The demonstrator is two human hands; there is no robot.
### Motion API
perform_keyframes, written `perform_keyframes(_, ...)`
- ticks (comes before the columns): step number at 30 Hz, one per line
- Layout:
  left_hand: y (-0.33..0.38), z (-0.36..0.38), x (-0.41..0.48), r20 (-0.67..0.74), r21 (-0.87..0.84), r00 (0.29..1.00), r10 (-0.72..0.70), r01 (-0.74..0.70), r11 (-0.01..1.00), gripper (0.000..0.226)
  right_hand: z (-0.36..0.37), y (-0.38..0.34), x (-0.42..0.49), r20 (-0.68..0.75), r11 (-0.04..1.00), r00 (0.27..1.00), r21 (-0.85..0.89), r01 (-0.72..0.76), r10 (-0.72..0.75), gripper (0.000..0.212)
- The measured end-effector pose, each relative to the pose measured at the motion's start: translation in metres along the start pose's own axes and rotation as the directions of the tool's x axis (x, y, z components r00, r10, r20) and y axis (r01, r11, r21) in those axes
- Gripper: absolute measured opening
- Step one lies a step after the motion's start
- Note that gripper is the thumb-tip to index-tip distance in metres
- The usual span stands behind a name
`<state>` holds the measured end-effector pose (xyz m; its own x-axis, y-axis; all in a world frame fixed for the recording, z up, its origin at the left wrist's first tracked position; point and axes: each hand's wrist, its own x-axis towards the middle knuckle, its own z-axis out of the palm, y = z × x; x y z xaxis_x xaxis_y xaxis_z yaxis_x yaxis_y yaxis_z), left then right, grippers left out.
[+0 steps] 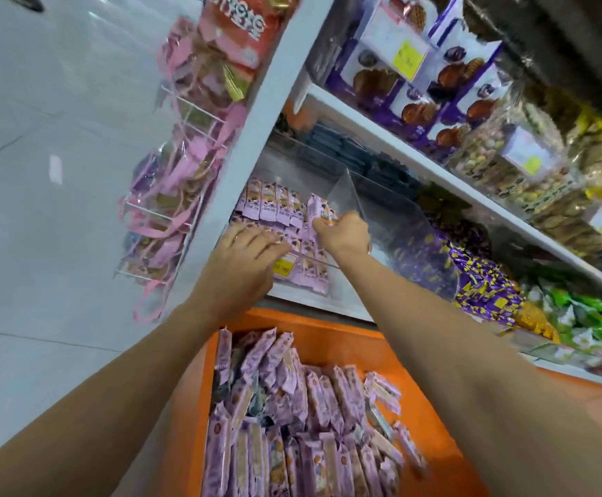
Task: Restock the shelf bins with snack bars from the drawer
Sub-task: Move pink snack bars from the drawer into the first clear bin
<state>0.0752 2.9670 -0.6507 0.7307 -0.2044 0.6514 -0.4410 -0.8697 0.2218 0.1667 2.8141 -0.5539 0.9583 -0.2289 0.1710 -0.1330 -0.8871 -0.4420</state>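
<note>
At the clear bin on the shelf, placing in progress: pinching one snack bar with the curled right hand, steadying laid rows with the flat, straight-fingered left hand. Next, probably: slot it in, release, reach down to the full orange drawer.

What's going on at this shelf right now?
A person is filling a clear shelf bin by hand. The right hand grips a lilac-wrapped snack bar, possibly more than one, at the right end of the rows. The left hand lies with straight fingers on the stocked bars already lined up inside. Below, the orange drawer stands open, packed with spare bars in the same wrapper.
</note>
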Motion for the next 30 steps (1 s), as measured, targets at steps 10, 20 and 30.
perform_keyframes(10, -0.012, 0.017, -0.004, -0.086, 0.062, 0.994, 0.065, -0.06, 0.996, 0.046, 0.04, -0.009, 0.037, 0.024, 0.986, 0.996, -0.141, -0.085, 0.089, 0.054)
perform_keyframes(20, -0.007, 0.025, -0.002, -0.162, 0.055, 0.986, 0.024, -0.016, 0.998, 0.045, 0.057, -0.001, 0.05, 0.031, 0.985, 0.999, -0.174, 0.017, -0.012, 0.032)
perform_keyframes(30, -0.003, 0.025, -0.002, -0.219, 0.071, 0.976, 0.013, 0.003, 0.997, 0.042, 0.056, 0.008, 0.053, 0.141, 0.957, 0.987, -0.265, 0.118, -0.083, 0.034)
